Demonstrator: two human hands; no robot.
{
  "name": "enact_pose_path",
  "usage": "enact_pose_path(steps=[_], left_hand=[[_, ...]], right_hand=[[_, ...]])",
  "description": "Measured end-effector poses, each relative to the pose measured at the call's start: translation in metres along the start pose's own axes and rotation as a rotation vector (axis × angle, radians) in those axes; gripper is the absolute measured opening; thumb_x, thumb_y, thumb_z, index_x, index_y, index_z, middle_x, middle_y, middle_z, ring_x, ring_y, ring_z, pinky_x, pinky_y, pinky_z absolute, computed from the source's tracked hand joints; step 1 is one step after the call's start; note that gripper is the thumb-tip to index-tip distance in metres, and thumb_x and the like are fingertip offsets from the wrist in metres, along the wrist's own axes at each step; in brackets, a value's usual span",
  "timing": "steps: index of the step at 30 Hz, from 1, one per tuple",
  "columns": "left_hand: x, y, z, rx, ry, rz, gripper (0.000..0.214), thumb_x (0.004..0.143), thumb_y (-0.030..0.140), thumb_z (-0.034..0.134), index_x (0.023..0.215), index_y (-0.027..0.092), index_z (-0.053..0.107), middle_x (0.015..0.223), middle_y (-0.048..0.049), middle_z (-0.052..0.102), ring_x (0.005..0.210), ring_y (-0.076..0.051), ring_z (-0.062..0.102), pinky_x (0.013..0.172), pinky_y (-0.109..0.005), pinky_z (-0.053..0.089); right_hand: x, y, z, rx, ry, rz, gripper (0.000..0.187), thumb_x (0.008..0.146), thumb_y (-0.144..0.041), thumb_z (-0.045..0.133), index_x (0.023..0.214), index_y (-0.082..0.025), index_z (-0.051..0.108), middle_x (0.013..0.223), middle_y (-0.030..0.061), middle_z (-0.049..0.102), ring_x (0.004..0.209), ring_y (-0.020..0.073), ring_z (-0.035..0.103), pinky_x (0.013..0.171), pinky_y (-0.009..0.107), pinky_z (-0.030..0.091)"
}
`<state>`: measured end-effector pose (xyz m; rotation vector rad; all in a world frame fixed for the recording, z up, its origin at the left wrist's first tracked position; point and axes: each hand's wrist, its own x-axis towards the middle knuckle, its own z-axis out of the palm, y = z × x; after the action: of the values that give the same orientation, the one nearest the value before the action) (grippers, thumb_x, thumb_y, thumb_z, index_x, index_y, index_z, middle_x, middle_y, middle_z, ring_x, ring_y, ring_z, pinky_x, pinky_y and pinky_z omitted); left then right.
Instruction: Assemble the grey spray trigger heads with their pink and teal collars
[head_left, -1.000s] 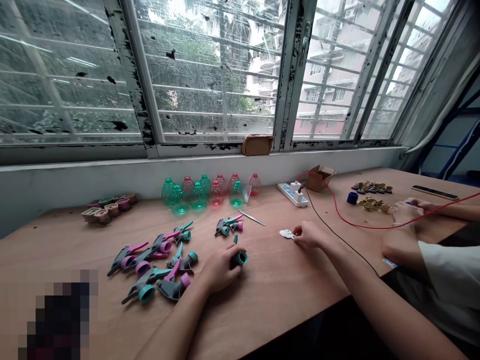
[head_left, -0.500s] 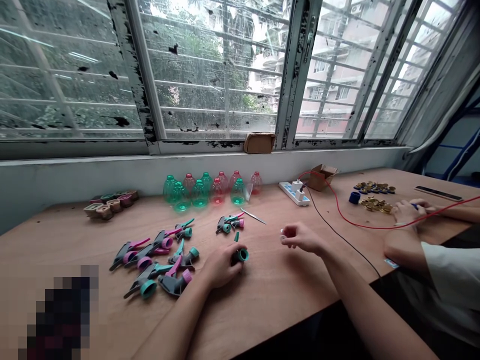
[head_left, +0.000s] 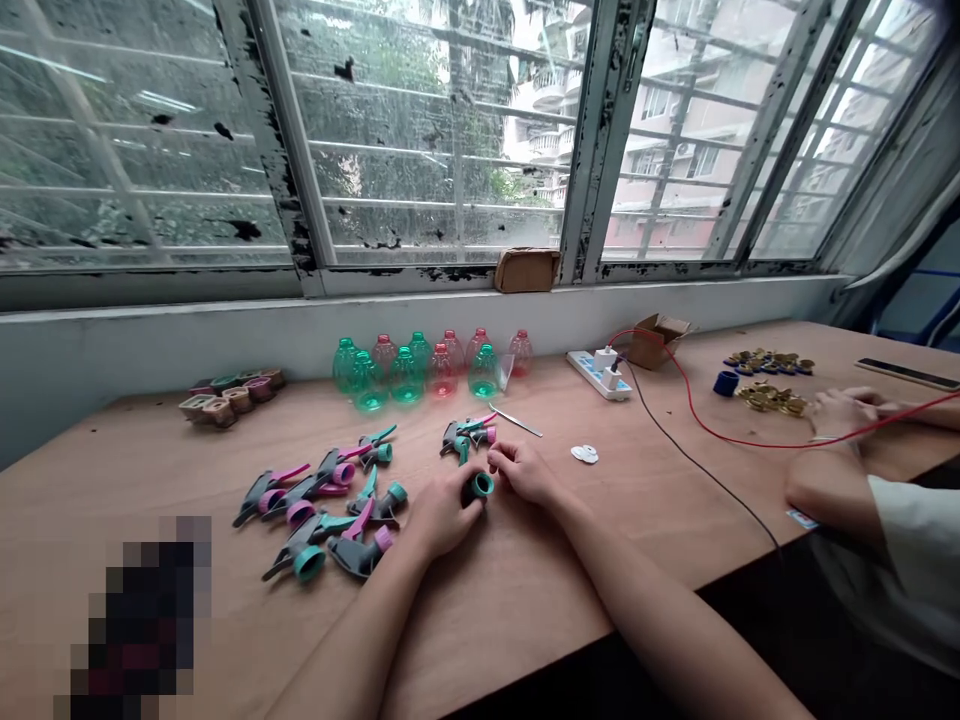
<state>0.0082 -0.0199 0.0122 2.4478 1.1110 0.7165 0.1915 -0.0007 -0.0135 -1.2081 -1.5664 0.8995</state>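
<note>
My left hand (head_left: 442,510) grips a dark trigger-sprayer head with a teal collar (head_left: 480,486) on the wooden table (head_left: 525,570). My right hand (head_left: 521,472) has its fingers bunched against that collar, and whatever lies inside them is hidden. Small white discs (head_left: 584,454) lie just right of my right hand. Behind my hands is a small group of assembled sprayer heads (head_left: 465,435), beside a thin metal tool (head_left: 516,422). A larger heap of grey, pink and teal sprayer heads (head_left: 322,510) lies left of my left hand.
Green and red plastic bottles (head_left: 409,375) stand along the wall, with brown caps (head_left: 229,398) to their left. To the right are a power strip (head_left: 598,375), a cardboard box (head_left: 656,340), gold caps (head_left: 772,398), and a co-worker's hands (head_left: 844,412) crossed by a red wire (head_left: 750,443).
My right hand has moved left from the white discs to the teal collar. My left hand still grips the sprayer head. The view has tilted slightly.
</note>
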Motion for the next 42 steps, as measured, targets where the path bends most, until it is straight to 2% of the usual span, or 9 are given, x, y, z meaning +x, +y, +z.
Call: enact_pose_path(steps=[6,11,14,17,21,23,28,37,42], left_hand=[[0.0,-0.005,0.004,0.001,-0.007,-0.009,0.036,0.074,0.017,0.057,0.109,0.026,0.061,0.089,-0.0015,0.068,0.079,-0.018,0.062,0.066,-0.025,0.043],[-0.001,-0.008,0.006,-0.023,0.038,-0.012,0.037,0.074,0.016,0.056,0.11,0.025,0.06,0.091,-0.0017,0.068,0.08,-0.018,0.061,0.067,-0.025,0.043],[0.0,-0.009,0.007,-0.048,0.08,-0.026,0.034,0.075,0.016,0.056,0.107,0.024,0.061,0.093,-0.002,0.068,0.082,-0.018,0.061,0.071,-0.026,0.044],[0.001,-0.009,0.007,-0.053,0.083,-0.03,0.032,0.075,0.016,0.055,0.106,0.024,0.061,0.091,-0.0022,0.068,0.081,-0.019,0.061,0.069,-0.026,0.044],[0.001,-0.009,0.006,-0.042,0.083,-0.024,0.033,0.074,0.015,0.055,0.105,0.025,0.062,0.094,-0.0021,0.068,0.081,-0.018,0.061,0.068,-0.025,0.043],[0.0,-0.009,0.006,-0.018,0.075,-0.039,0.032,0.074,0.016,0.056,0.104,0.025,0.062,0.094,-0.0023,0.068,0.081,-0.019,0.061,0.066,-0.025,0.043],[0.0,-0.009,0.005,0.021,0.052,-0.061,0.029,0.078,0.021,0.057,0.105,0.026,0.063,0.095,-0.0026,0.069,0.085,-0.02,0.063,0.068,-0.026,0.044],[0.0,-0.007,0.003,0.033,0.027,-0.039,0.038,0.08,0.019,0.055,0.117,0.028,0.06,0.108,-0.0039,0.069,0.097,-0.022,0.063,0.078,-0.028,0.046],[-0.001,-0.006,0.003,0.001,0.031,-0.031,0.04,0.08,0.018,0.055,0.118,0.031,0.059,0.108,-0.0019,0.069,0.098,-0.023,0.063,0.078,-0.028,0.046]], right_hand=[[-0.005,0.01,-0.001,-0.153,0.062,-0.085,0.025,0.085,-0.036,0.051,0.068,-0.018,0.051,0.057,-0.0045,0.048,0.052,0.0089,0.042,0.05,0.02,0.033],[-0.008,0.003,0.0,-0.083,0.065,-0.104,0.028,0.082,-0.04,0.057,0.069,-0.015,0.062,0.057,-0.0032,0.051,0.052,0.0087,0.042,0.05,0.021,0.033],[-0.01,0.0,0.0,0.023,0.061,-0.078,0.033,0.082,-0.044,0.058,0.088,-0.014,0.071,0.061,-0.002,0.054,0.049,0.008,0.041,0.047,0.021,0.033],[-0.011,-0.002,0.0,0.091,-0.024,-0.078,0.043,0.084,-0.044,0.056,0.112,-0.014,0.067,0.067,-0.0008,0.058,0.047,0.0069,0.041,0.045,0.021,0.033],[-0.013,-0.005,0.001,0.125,-0.08,-0.12,0.045,0.083,-0.044,0.059,0.119,-0.018,0.062,0.068,-0.0014,0.061,0.047,0.0066,0.045,0.044,0.02,0.037],[-0.014,-0.005,0.001,0.185,-0.044,-0.132,0.042,0.079,-0.044,0.065,0.113,-0.019,0.063,0.068,-0.0013,0.062,0.048,0.0083,0.049,0.045,0.021,0.04],[-0.015,-0.004,0.004,0.159,0.013,-0.181,0.027,0.07,-0.042,0.074,0.074,-0.017,0.066,0.059,-0.0004,0.061,0.048,0.0101,0.051,0.045,0.022,0.04],[-0.014,-0.004,0.016,0.125,0.04,-0.26,0.024,0.071,-0.039,0.073,0.082,-0.018,0.069,0.071,0.0013,0.065,0.056,0.0113,0.054,0.053,0.024,0.044],[-0.014,-0.002,0.015,0.128,0.066,-0.234,0.024,0.068,-0.038,0.076,0.071,-0.017,0.065,0.066,0.0011,0.064,0.06,0.0131,0.057,0.056,0.024,0.047]])
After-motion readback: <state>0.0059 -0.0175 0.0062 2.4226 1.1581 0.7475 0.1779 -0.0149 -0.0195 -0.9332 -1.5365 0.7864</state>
